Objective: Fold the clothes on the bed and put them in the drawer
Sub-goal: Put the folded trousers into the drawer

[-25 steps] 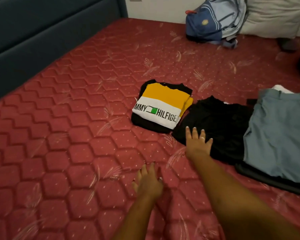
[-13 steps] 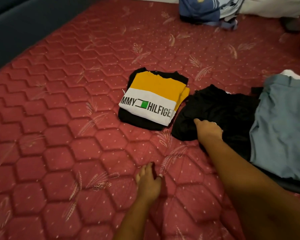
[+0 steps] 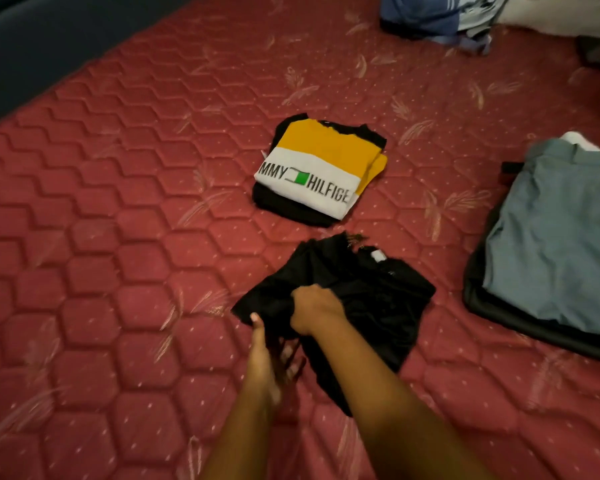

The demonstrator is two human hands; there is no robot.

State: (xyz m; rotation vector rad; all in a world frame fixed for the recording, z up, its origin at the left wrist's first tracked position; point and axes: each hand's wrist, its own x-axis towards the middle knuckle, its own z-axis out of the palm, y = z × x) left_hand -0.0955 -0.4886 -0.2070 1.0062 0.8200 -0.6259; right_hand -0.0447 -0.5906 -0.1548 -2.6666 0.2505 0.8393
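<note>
The black garment [image 3: 368, 299] lies bunched and unfolded at the lower centre of the frame, on the red quilted mattress [image 3: 118, 271]. It sits just below the folded Tommy Hilfiger shirt [image 3: 319, 168], with a strip of bare mattress between the two.

The right hand [image 3: 314, 308] rests on the garment's left part, its fingers curled down into the cloth and gripping a bunch of it. The left hand [image 3: 267, 362] is at the near left edge. Its thumb points up along the cloth and its fingers are loosely spread and closed on nothing. Blur hides whether the tips touch the fabric.

The garment looks thin, soft and light. It creases wherever it is gripped and will keep no shape of its own, so a lift from one bunched handful would likely leave it hanging in a twisted clump. A small pale label [image 3: 379, 255] near its upper edge probably marks the neckline. Judging from that, the better hold is with both hands well apart on the seams on either side of that edge. The cloth can then be shaken flat on the mattress before the first fold.

At the right of the frame a blue-grey garment [image 3: 561, 244] lies spread out and not yet folded.
</note>
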